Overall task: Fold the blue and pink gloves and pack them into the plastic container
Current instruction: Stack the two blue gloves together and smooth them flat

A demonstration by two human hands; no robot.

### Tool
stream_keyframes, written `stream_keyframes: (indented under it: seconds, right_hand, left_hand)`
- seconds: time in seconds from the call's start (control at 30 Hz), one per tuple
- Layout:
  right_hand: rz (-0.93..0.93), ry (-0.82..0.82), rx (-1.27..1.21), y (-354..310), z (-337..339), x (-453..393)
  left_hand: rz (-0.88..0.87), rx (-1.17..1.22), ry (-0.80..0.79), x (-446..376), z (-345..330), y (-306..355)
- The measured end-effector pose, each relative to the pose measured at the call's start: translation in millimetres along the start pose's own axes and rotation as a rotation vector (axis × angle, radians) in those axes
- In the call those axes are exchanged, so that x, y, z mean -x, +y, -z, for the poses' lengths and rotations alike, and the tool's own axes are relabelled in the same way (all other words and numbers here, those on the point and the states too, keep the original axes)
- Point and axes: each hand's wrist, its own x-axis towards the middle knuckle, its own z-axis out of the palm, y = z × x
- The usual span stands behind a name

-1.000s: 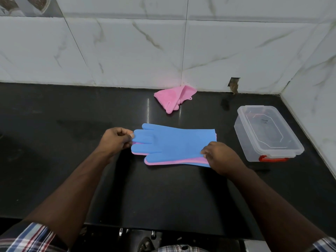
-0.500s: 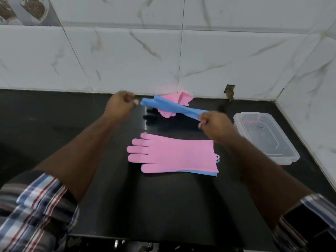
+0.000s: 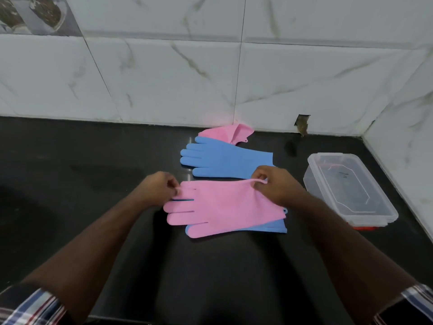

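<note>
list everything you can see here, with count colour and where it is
pink glove: 1, pink, flat at the counter's middle, on top of a blue one, pinched at both ends
blue glove underneath: 1, blue, only its edge shows below the pink glove
blue glove: 1, blue, flat, farther back
folded pink glove: 1, pink, against the wall, partly under that blue glove
plastic container: 1, clear with a red part at its near end, lid on, right side of the counter
counter: 1, black
wall tiles: white marbled, behind and to the right
left hand: pinches the pink glove's fingertips
right hand: pinches the pink glove's cuff
sleeves: 2, plaid, bottom corners
</note>
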Motion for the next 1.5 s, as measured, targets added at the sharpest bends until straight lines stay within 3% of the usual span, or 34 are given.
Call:
stream_keyframes:
  seconds: [0.2, 0.33, 0.43, 0.5, 0.57, 0.7, 0.8, 0.9, 1.03, 1.13, 1.23, 1.4, 1.5]
  right_hand:
    - [0.028, 0.374, -0.174, -10.1, 48.5, -42.3]
    - [0.032, 0.455, 0.043, -0.2, 53.7, -71.5]
    - [0.005, 0.334, 0.154, 17.1, 27.7, -67.8]
    - [-0.04, 0.091, 0.151, 26.4, 3.6, -59.1]
    - [-0.06, -0.077, 0.161, 34.0, -15.3, -52.8]
    - [-0.076, -0.048, 0.262, 49.5, -30.5, -60.1]
    - [-0.076, -0.013, 0.386, 53.2, -31.2, -63.8]
    - [-0.036, 0.144, 0.512, 49.7, -24.7, -66.3]
    - [-0.036, 0.486, 0.301, 31.4, 9.0, -74.2]
    - [-0.006, 0.571, 0.108, 12.3, 43.6, -74.8]
    - [0.026, 0.505, -0.024, 1.6, 63.1, -67.3]
    - [0.081, 0.404, -0.004, -0.6, 55.2, -27.1]
    - [0.043, 0.146, 0.031, 11.9, 41.1, 12.2]
  left_hand:
    - [-0.129, 0.447, 0.281, -38.4, 56.2, 36.7]
    - [-0.139, 0.332, 0.497, -61.2, 56.2, 58.6]
    - [-0.187, 0.084, 0.312, -63.1, 19.8, 56.5]
    - [-0.19, -0.095, 0.111, -64.4, -9.5, 45.8]
    - [-0.203, -0.192, 0.026, -70.2, -29.1, 39.0]
    - [-0.245, -0.309, 0.061, -82.8, -37.6, 41.9]
    - [-0.321, -0.411, 0.184, -84.3, -32.0, 47.7]
    - [-0.377, -0.296, 0.318, -82.0, -10.9, 63.3]
    - [-0.363, -0.022, 0.399, -83.4, 35.5, 89.3]
    - [-0.36, 0.19, 0.424, -72.7, 65.4, 102.7]
    - [-0.37, 0.355, 0.355, -62.6, 80.0, 98.5]
    - [-0.366, 0.441, 0.17, -29.6, 66.3, 76.1]
    - [-0.377, 0.468, -0.016, 7.5, 48.5, 54.4]
